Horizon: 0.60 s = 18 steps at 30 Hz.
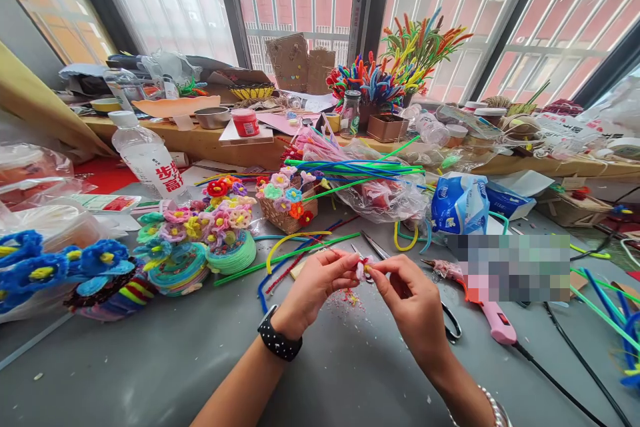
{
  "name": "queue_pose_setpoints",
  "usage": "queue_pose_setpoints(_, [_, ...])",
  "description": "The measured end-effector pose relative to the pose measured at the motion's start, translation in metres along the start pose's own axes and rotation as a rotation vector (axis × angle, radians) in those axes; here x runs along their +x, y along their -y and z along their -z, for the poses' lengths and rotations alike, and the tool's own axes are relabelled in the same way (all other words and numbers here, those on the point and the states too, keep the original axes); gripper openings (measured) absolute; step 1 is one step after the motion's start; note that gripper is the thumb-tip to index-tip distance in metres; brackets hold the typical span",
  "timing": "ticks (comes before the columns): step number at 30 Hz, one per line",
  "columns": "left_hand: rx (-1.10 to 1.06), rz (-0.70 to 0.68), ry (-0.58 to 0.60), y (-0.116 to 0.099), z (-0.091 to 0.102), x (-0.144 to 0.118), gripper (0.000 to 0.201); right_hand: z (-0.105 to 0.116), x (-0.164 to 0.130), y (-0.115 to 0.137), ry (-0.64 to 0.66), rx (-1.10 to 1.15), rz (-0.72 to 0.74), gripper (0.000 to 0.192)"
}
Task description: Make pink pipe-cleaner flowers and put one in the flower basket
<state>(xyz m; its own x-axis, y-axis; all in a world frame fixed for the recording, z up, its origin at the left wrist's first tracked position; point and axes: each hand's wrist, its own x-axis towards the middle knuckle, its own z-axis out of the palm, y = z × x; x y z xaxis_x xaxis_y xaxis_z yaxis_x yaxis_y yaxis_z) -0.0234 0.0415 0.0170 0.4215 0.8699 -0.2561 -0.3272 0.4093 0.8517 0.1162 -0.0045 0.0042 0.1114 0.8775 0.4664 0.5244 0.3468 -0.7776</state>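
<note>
Between both hands, above the middle of the grey table, is a small fuzzy pipe cleaner flower (362,271), pale pink with a dark red and a yellow part. My left hand (320,280), with a dotted black watch band on the wrist, pinches its left side. Thumb and fingers of my right hand (407,290) pinch its yellow part from the right. Scissors (375,246) lie behind the hands, one black handle loop showing right of my right wrist. Coloured fluff bits (350,297) are scattered on the table below. The fingers hide part of the flower.
A pink glue gun (495,320) with a black cord lies at right. Fuzzy flower pots (180,270) and a small flower basket (287,213) stand at left and behind. Green pipe cleaners (345,177), a blue tissue pack (460,203) and a water bottle (147,153) are farther back.
</note>
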Motion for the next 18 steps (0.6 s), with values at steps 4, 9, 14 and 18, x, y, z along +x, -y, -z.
queue_pose_setpoints(4, [-0.032,0.015,0.055,0.001,0.004,0.001,0.014,0.000,0.001,0.001,-0.030,-0.035,0.047,0.011])
queue_pose_setpoints(9, [-0.077,0.030,0.076,0.005,0.006,0.002,0.012,0.002,0.002,0.004,-0.060,-0.082,0.117,0.008])
queue_pose_setpoints(14, [-0.085,-0.038,-0.028,-0.001,0.012,0.005,0.015,0.001,-0.004,0.001,-0.131,-0.067,0.103,0.008])
queue_pose_setpoints(18, [-0.178,-0.158,-0.155,-0.012,0.021,0.006,0.020,-0.016,-0.013,-0.009,0.290,-0.151,0.083,0.009])
